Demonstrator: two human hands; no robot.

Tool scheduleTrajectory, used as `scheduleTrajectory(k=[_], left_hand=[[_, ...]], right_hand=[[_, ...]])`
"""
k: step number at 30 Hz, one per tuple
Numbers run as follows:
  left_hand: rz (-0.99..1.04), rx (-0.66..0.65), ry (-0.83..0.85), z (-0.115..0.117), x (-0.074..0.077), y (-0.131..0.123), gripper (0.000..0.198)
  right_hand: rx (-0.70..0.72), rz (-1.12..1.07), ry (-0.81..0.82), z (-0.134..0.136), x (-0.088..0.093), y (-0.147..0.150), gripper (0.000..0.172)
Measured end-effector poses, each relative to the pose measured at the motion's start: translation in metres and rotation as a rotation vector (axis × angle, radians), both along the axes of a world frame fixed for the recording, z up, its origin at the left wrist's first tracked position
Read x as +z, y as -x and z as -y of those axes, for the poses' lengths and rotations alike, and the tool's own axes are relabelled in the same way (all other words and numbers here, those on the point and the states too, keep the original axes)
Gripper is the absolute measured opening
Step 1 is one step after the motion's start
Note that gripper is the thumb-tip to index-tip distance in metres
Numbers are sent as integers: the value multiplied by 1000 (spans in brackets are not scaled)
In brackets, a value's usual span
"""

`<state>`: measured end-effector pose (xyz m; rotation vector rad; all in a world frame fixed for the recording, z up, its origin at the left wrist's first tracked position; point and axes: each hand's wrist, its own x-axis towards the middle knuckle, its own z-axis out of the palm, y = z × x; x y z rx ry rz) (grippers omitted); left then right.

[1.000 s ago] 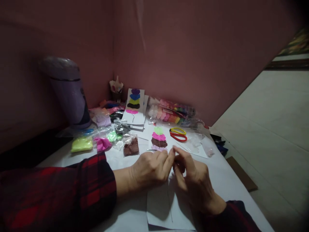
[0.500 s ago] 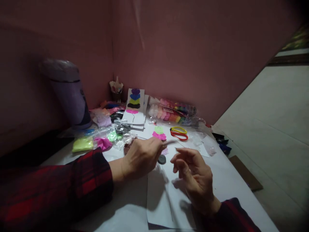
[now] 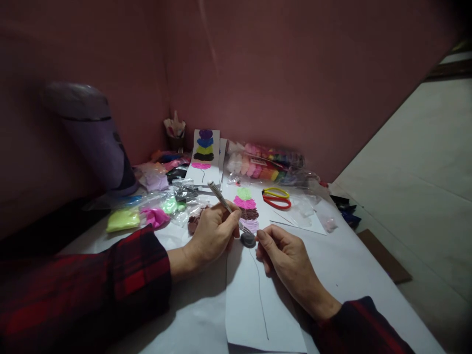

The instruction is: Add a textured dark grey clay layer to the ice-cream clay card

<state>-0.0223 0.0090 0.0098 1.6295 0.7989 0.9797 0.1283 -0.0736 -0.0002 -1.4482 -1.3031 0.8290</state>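
Note:
My left hand [image 3: 212, 231] is closed around a small fork [image 3: 221, 196] with a patterned handle. The fork's tines rest on a dark grey clay disc [image 3: 248, 240]. At the disc's right edge, the thumb and fingers of my right hand [image 3: 285, 260] are pinched together, touching it. The disc lies on a long sheet of white paper [image 3: 245, 305], where a thin drawn line runs down from it. Above it on the paper are ridged clay bands: lilac [image 3: 250, 225], brown [image 3: 250, 214], bright pink [image 3: 245, 203] and light green [image 3: 244, 193].
Scissors [image 3: 276, 202] with yellow and red handles lie beyond my right hand. Bagged clay, yellow [image 3: 123, 220] and pink [image 3: 155, 218], lies to the left. A colored card [image 3: 204, 172] leans at the back beside packaged clay [image 3: 258, 167]. A purple cylinder [image 3: 94, 142] stands far left.
My left hand has turned the fork so its tines meet the grey disc. My right hand has moved left and its fingers have closed at the disc's edge.

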Motion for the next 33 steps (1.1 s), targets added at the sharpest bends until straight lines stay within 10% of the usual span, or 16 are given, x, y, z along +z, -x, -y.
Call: scheduleTrajectory(k=[16,33], left_hand=[[-173,-25,116,-6,-7,1,47],[-239,33,-151,-9,-2,2,28]], right_hand=[[32,58,23,-2,-4,-3,34],[48,84,46,-2,-5,-3,33]])
